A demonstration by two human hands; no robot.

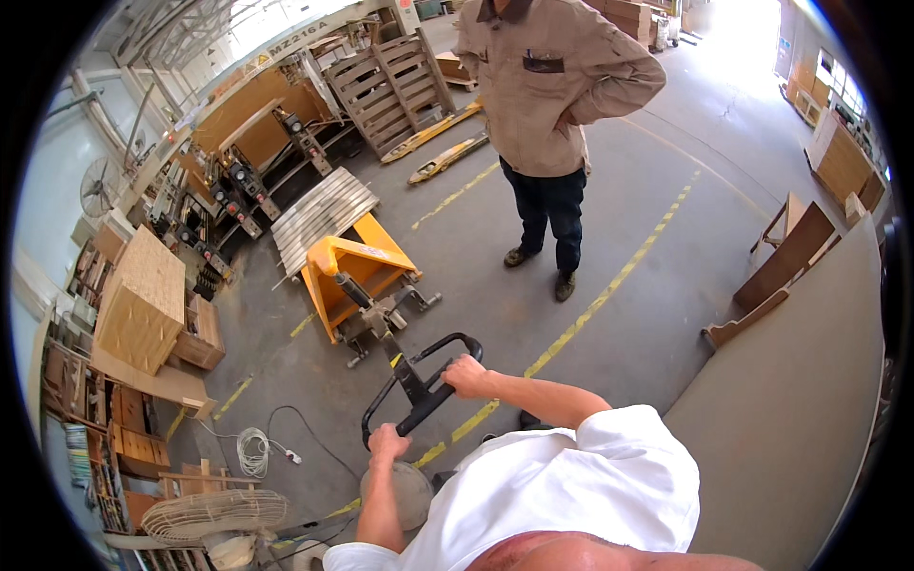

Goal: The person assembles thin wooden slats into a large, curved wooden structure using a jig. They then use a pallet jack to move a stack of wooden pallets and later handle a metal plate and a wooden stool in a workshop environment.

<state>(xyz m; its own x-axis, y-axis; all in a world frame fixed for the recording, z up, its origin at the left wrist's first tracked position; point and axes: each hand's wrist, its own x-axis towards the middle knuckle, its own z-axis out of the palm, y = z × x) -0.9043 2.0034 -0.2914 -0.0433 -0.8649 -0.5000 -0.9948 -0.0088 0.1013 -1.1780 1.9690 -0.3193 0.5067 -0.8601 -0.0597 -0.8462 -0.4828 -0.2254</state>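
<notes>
Both my hands grip the black loop handle [419, 409] of a yellow pallet truck [335, 269]. My left hand [388, 443] is closed round the near left corner of the loop. Further right, my right hand [465, 376] wraps the other end of the same bar. From the handle, a dark shaft leads forward to the truck's grey wheeled base. A slatted wooden pallet [322, 217] lies on the truck's far part.
Ahead stands a person [552, 105] in a tan jacket, one hand on a hip. Stacked boards [143, 300], a coiled white cable [254, 452] and a caged fan [211, 514] are at left. A large panel [790, 409] and wooden furniture parts [783, 257] flank my right. Yellow dashed lines mark the floor.
</notes>
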